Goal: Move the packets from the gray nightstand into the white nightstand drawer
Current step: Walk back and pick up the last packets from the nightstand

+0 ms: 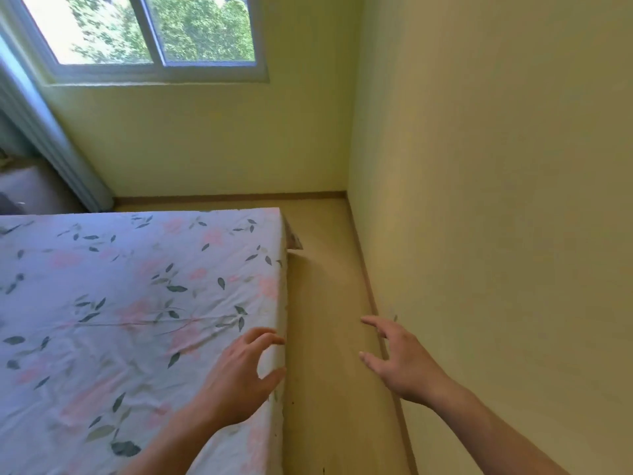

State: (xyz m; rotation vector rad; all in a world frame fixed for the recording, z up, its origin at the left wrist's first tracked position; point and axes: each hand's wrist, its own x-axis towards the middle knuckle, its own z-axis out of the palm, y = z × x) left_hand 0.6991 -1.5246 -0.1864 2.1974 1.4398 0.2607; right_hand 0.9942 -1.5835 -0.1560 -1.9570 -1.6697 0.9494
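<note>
The bed point(137, 303), under a floral sheet, fills the left. My left hand point(236, 378) hovers over its right edge, grip wide, fingers loosely curled, holding nothing. My right hand point(400, 361) hangs above the floor point(325, 303) strip beside the wall point(496, 200), grip wide, empty. Packets and both nightstands: out of view.

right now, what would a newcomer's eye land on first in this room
The bed with its floral sheet fills the lower left, and both bare hands reach out empty over it and the aisle: the left hand above the bed's edge, the right hand over the floor strip by the wall. Top left, a window shows green trees. No packets or nightstands are in view.
</note>
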